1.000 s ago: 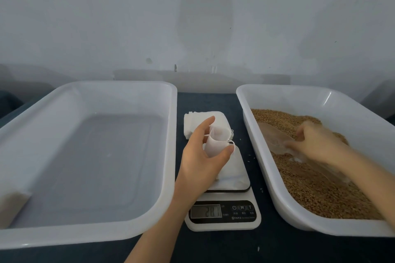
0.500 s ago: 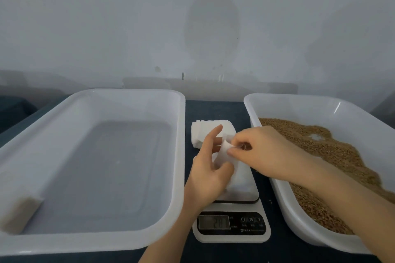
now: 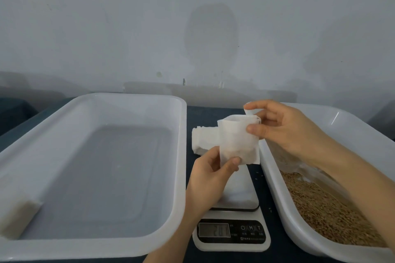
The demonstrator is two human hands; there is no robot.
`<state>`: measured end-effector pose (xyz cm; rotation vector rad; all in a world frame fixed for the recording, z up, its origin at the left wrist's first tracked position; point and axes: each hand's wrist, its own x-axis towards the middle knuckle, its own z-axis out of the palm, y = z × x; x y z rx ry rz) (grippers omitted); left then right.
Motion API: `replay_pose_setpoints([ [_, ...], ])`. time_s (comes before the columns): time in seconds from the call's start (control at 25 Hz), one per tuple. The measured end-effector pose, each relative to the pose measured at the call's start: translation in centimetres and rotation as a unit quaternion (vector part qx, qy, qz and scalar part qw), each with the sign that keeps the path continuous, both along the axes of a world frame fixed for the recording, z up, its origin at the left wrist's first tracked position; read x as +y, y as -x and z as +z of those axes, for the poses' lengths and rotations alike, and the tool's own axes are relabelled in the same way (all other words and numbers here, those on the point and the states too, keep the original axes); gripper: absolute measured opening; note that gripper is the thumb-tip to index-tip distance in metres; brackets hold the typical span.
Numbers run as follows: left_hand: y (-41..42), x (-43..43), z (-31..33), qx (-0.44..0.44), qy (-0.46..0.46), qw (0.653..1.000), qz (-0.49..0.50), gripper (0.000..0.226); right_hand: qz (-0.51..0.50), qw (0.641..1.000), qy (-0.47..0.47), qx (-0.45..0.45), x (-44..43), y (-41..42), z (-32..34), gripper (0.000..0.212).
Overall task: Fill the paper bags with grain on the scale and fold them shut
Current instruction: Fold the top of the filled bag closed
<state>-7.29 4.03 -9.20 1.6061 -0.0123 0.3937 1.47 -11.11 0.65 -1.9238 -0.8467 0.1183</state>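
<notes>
A small white paper bag (image 3: pixel 238 142) hangs in the air above the scale, its mouth open at the top. My left hand (image 3: pixel 210 179) pinches its lower left corner between thumb and fingers. My right hand (image 3: pixel 284 128) grips the upper right edge at the mouth. The white kitchen scale (image 3: pixel 232 220) stands on the dark table below, with a lit display near its front. Brown grain (image 3: pixel 327 209) fills the white tub (image 3: pixel 275 179) on the right. A stack of empty white bags (image 3: pixel 202 140) lies behind the scale, partly hidden by the held bag.
A large empty white tub (image 3: pixel 179 156) takes up the left side, with a pale block (image 3: pixel 19 213) at its near left corner. A clear scoop (image 3: pixel 299 168) lies on the grain under my right forearm. A grey wall rises just behind the table.
My right hand left the grain tub and took hold of the bag's top edge. Both hands then lifted the bag higher and spread it out flat.
</notes>
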Motion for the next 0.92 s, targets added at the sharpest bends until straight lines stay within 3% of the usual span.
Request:
replay_pose_setpoints([
  [0.08, 0.0, 0.0, 0.1, -0.006, 0.027, 1.0, 0.007, 0.015, 0.009, 0.998, 0.059, 0.016, 0.2, 0.1, -0.4, 0.035],
  [0.16, 0.0, -0.1, 0.3, -0.011, 0.04, 0.999, 0.01, 0.021, -0.006, 0.995, 0.097, 0.023, 0.6, 0.3, -1.1, 0.018],
  [0.48, -0.4, 0.1, -0.4, -0.005, -0.012, 0.998, 0.068, 0.018, -0.049, 0.988, 0.14, -0.029, 0.7, 0.2, -2.5, 0.005],
  [0.92, -0.6, 0.2, -2.1, 0.064, -0.128, 0.974, 0.173, 0.024, -0.065, 0.967, 0.24, -0.054, -0.2, -0.3, -4.4, 0.015],
])
